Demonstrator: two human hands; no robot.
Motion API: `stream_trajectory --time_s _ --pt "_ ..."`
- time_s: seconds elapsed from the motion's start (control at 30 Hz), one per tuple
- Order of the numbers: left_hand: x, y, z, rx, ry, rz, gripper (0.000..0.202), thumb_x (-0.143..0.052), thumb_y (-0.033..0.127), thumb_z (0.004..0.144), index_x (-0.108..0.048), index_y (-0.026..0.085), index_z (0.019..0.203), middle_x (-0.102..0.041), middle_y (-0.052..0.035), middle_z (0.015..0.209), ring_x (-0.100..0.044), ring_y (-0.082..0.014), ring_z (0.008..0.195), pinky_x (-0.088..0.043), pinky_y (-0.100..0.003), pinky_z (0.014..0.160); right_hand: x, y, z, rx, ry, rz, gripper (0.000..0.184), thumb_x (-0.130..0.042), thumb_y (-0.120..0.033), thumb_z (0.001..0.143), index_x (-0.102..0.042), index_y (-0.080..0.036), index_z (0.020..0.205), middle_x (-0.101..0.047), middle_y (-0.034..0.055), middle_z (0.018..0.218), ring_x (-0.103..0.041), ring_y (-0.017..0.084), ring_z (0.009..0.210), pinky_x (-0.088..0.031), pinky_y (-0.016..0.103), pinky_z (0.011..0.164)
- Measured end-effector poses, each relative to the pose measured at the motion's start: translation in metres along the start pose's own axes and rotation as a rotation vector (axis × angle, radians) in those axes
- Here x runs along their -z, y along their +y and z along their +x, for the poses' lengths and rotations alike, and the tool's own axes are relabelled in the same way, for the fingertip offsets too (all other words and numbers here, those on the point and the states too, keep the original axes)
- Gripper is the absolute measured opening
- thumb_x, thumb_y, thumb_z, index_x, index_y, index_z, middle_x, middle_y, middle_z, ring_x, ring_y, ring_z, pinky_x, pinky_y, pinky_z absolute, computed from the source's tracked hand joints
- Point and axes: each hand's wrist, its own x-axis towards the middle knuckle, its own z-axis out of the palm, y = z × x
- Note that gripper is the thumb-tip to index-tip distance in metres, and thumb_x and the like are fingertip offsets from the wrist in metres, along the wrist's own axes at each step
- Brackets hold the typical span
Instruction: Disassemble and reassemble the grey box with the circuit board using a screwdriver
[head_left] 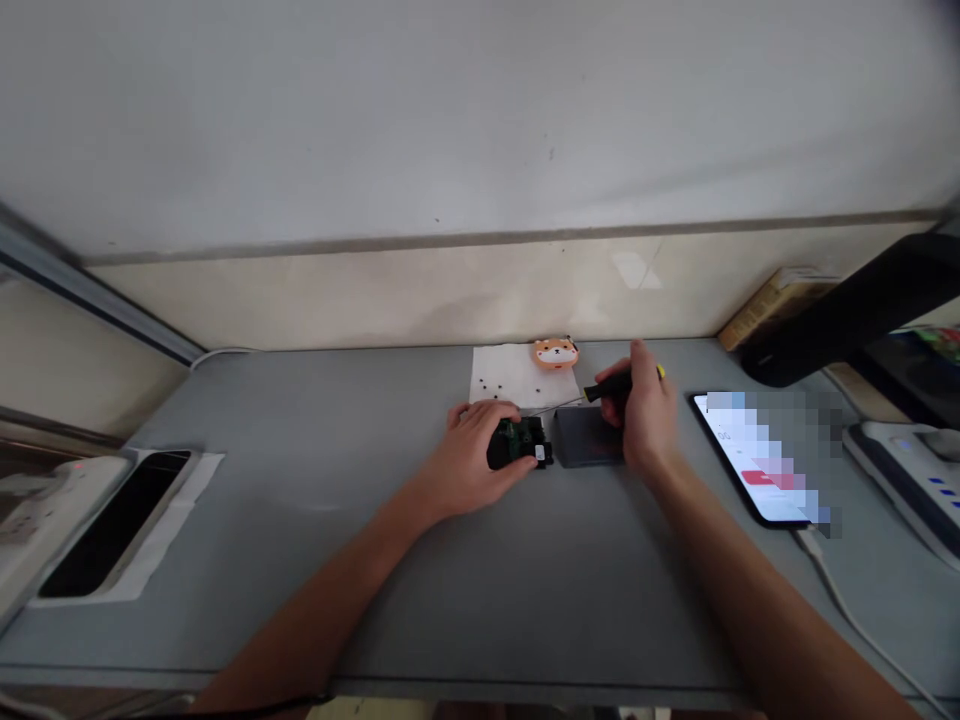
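Note:
My left hand grips a small black device with a green circuit board showing, thumb on the near edge and fingers over the far side. In my right hand is a screwdriver with a black and yellow handle. Its thin shaft points left towards the far edge of the device; I cannot tell whether the tip touches it. A dark grey flat box-like casing lies right of the device, under the screwdriver and partly behind my right hand. Several tiny dark screws lie on a white paper beyond the hands.
An orange animal-faced case sits on the paper. To the right are a lit phone on a white cable, a power strip and a black cylinder. Another phone lies left, beside a white power strip.

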Motion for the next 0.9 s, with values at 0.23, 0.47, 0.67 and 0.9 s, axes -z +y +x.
stream_trajectory --time_s 0.23,0.47,0.67,0.9 --pt "-0.001 -0.003 0.002 -0.037 0.152 0.026 0.013 -0.061 0.028 0.099 -0.068 0.024 0.109 -0.073 -0.0035 0.108 -0.066 -0.0219 0.106 -0.041 -0.043 0.103 -0.002 0.002 -0.005 0.091 -0.101 0.083 0.058 -0.050 -0.072 0.088 -0.058 -0.022 0.059 -0.042 -0.0040 0.039 -0.039 0.011 0.034 -0.026 0.025 0.036" --pt "0.003 -0.006 0.004 -0.089 0.194 0.046 0.013 -0.063 0.028 0.101 -0.073 0.025 0.094 -0.076 0.0007 0.093 -0.067 -0.0179 0.091 -0.040 -0.040 0.098 -0.002 0.001 -0.006 0.088 -0.110 0.093 0.059 -0.050 -0.074 0.087 -0.056 -0.022 0.058 -0.042 -0.0043 0.040 -0.038 0.010 0.035 -0.027 0.025 0.037" --pt "0.005 -0.008 0.004 -0.082 0.206 0.063 0.021 -0.064 0.037 0.101 -0.074 0.025 0.087 -0.076 0.0011 0.086 -0.065 -0.0176 0.085 -0.038 -0.040 0.097 -0.001 -0.001 -0.008 0.125 -0.120 0.117 0.057 -0.052 -0.070 0.087 -0.058 -0.022 0.058 -0.043 -0.0043 0.040 -0.039 0.010 0.035 -0.026 0.025 0.037" --pt "0.007 -0.004 0.004 -0.065 0.198 0.062 0.025 -0.063 0.040 0.101 -0.075 0.026 0.084 -0.075 0.0012 0.083 -0.064 -0.0182 0.083 -0.039 -0.040 0.098 -0.002 0.000 -0.012 0.176 -0.151 0.120 0.057 -0.052 -0.071 0.086 -0.058 -0.022 0.058 -0.044 -0.0037 0.042 -0.041 0.011 0.035 -0.027 0.026 0.038"
